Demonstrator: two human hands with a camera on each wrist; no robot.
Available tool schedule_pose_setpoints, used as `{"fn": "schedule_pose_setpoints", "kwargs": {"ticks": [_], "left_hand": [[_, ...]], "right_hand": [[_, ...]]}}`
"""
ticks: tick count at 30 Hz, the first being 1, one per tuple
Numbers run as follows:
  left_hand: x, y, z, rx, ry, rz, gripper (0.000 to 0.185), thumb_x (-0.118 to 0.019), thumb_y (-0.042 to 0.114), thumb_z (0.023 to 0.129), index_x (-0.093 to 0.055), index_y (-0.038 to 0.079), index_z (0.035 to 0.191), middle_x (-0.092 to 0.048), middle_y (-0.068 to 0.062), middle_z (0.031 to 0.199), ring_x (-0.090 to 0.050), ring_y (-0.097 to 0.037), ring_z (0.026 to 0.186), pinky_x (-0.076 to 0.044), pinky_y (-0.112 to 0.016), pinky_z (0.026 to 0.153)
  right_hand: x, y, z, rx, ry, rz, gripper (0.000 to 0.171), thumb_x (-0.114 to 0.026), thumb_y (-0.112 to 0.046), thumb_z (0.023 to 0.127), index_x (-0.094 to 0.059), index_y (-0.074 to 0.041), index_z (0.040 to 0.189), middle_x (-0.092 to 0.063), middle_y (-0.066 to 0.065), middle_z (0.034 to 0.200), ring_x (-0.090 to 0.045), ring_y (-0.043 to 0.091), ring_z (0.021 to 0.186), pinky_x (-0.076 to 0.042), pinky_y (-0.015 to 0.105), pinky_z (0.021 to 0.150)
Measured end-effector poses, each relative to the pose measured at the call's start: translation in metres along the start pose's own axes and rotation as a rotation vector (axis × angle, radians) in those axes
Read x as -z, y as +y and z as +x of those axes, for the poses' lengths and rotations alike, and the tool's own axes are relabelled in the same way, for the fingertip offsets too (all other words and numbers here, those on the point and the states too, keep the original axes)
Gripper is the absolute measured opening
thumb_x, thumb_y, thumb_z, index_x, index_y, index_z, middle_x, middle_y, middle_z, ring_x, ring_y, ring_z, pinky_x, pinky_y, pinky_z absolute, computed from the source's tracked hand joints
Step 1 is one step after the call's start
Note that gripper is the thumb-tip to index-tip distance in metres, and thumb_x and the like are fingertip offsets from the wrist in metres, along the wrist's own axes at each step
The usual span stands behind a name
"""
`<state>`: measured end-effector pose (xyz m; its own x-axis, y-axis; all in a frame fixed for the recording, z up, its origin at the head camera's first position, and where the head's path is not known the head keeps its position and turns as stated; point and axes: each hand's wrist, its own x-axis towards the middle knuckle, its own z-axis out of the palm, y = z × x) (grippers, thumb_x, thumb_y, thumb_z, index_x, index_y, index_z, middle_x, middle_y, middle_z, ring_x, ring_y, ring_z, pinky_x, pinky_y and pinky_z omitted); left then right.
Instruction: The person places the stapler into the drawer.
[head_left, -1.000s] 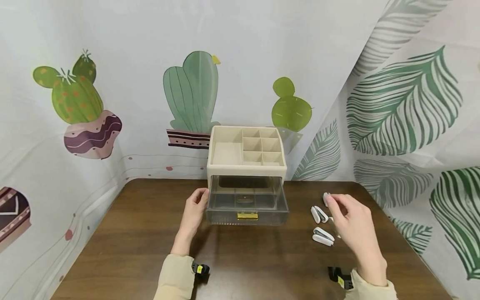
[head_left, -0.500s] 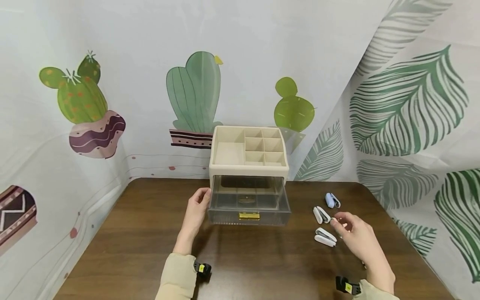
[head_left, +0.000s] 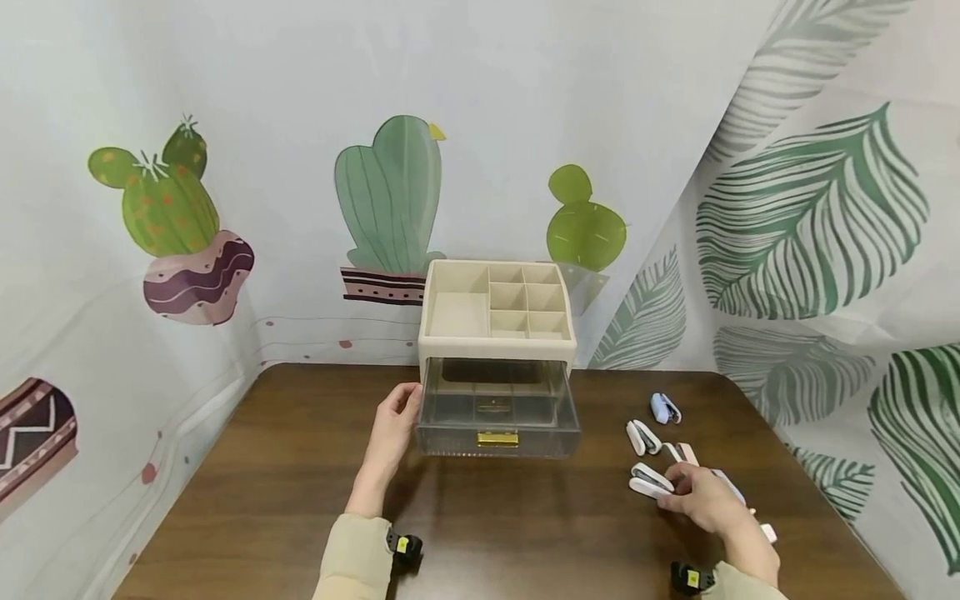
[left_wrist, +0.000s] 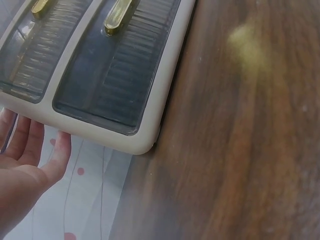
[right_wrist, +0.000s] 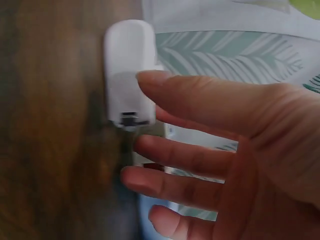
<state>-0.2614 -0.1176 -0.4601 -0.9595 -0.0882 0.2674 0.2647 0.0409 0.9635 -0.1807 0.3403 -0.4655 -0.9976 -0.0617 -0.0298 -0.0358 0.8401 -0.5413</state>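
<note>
My left-wrist feed gives me two smoked drawer fronts [left_wrist: 107, 75] with gold handles, low on the beige organizer [head_left: 459, 312]; from the head camera they are mostly hidden by the pulled-out drawer [head_left: 540, 440] above them. The head feed alone gives me the compartments in the organizer's top. The right-wrist feed adds the underside of my grasp, where the white stapler [head_left: 648, 487] has a dark metal slot at one end.

That stapler lies on the table [head_left: 525, 525] to the organizer's right and nearer to me than the drawer. My right hand [head_left: 705, 496] is on the side away from the organizer: thumb over one face, index finger passing behind, the stapler pinched between them. The other three fingers reach past it, slightly bent. How firm the pinch is I can't tell.

Its long axis slants, one end toward the organizer, the other outward and a little nearer to me, into the fingers. The head feed is too small for me to say which end carries the slot.

Beyond it, also right of the organizer, lie a second white stapler [head_left: 642, 437] and a blue stapler [head_left: 663, 408]. My left hand [head_left: 390, 421] rests against the organizer's left side, fingers extended.
</note>
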Motion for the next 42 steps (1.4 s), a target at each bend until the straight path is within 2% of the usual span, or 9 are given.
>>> {"fn": "schedule_pose_setpoints", "kwargs": {"ticks": [3, 6, 9, 17, 23, 29, 33, 42], "left_hand": [[0.002, 0.014, -0.003, -0.004, -0.026, 0.008, 0.026, -0.056, 0.02, 0.101, -0.063, -0.004, 0.107, -0.054, -0.001, 0.082, -0.049, -0.012, 0.077, -0.042, -0.024, 0.067], [0.002, 0.028, -0.007, -0.018, -0.031, 0.038, 0.025, -0.055, 0.018, 0.102, -0.062, -0.006, 0.108, -0.056, 0.0, 0.084, -0.05, -0.011, 0.079, -0.043, -0.024, 0.07], [0.003, 0.033, -0.008, -0.014, -0.02, 0.051, 0.025, -0.055, 0.016, 0.102, -0.062, -0.007, 0.108, -0.057, 0.0, 0.085, -0.05, -0.011, 0.08, -0.043, -0.024, 0.07], [0.006, 0.028, -0.008, 0.007, -0.015, 0.037, 0.025, -0.055, 0.017, 0.102, -0.062, -0.006, 0.108, -0.054, 0.0, 0.083, -0.049, -0.012, 0.079, -0.042, -0.024, 0.069], [0.002, 0.027, -0.01, 0.017, -0.028, 0.009, 0.025, -0.056, 0.018, 0.101, -0.062, -0.005, 0.109, -0.056, 0.0, 0.086, -0.05, -0.012, 0.081, -0.042, -0.024, 0.071], [0.0, 0.028, -0.013, 0.036, -0.029, -0.009, 0.024, -0.056, 0.018, 0.101, -0.062, -0.005, 0.107, -0.05, -0.001, 0.079, -0.047, -0.011, 0.075, -0.041, -0.023, 0.067], [0.0, 0.03, -0.014, 0.03, -0.024, -0.015, 0.024, -0.057, 0.017, 0.101, -0.062, -0.005, 0.107, -0.052, -0.001, 0.081, -0.048, -0.011, 0.075, -0.042, -0.023, 0.067], [0.0, 0.031, -0.012, 0.032, -0.025, -0.025, 0.025, -0.057, 0.017, 0.101, -0.062, -0.006, 0.11, -0.056, -0.001, 0.085, -0.05, -0.011, 0.078, -0.044, -0.023, 0.07]], "right_hand": [[-0.009, 0.001, 0.002, -0.024, -0.016, 0.023, 0.032, -0.082, -0.013, 0.075, -0.06, -0.004, 0.097, -0.06, 0.0, 0.073, -0.052, 0.017, 0.066, -0.042, 0.034, 0.06], [-0.013, -0.003, 0.005, -0.042, 0.001, -0.012, 0.033, -0.082, -0.015, 0.075, -0.06, -0.007, 0.098, -0.057, 0.0, 0.073, -0.05, 0.018, 0.066, -0.04, 0.035, 0.059], [-0.014, -0.007, 0.009, -0.038, 0.009, -0.04, 0.034, -0.083, -0.017, 0.074, -0.06, -0.009, 0.098, -0.055, 0.0, 0.074, -0.049, 0.018, 0.067, -0.04, 0.036, 0.06], [-0.018, -0.01, 0.012, -0.002, 0.033, -0.069, 0.034, -0.084, -0.017, 0.072, -0.061, -0.009, 0.095, -0.051, 0.001, 0.072, -0.047, 0.019, 0.065, -0.039, 0.036, 0.06], [-0.014, -0.006, 0.007, 0.016, 0.038, -0.089, 0.033, -0.084, -0.018, 0.073, -0.061, -0.009, 0.094, -0.052, -0.001, 0.072, -0.048, 0.019, 0.066, -0.04, 0.037, 0.061], [-0.01, -0.006, 0.004, 0.051, 0.064, -0.072, 0.033, -0.084, -0.02, 0.074, -0.06, -0.009, 0.094, -0.058, -0.002, 0.074, -0.049, 0.018, 0.066, -0.04, 0.036, 0.06], [-0.003, -0.014, 0.005, 0.108, 0.117, -0.072, 0.032, -0.084, -0.022, 0.075, -0.062, -0.01, 0.095, -0.062, -0.001, 0.08, -0.054, 0.018, 0.069, -0.042, 0.037, 0.062], [0.017, -0.039, 0.004, 0.142, 0.195, -0.09, 0.034, -0.084, -0.024, 0.077, -0.065, -0.009, 0.1, -0.062, -0.001, 0.08, -0.054, 0.018, 0.073, -0.043, 0.038, 0.064]]}}
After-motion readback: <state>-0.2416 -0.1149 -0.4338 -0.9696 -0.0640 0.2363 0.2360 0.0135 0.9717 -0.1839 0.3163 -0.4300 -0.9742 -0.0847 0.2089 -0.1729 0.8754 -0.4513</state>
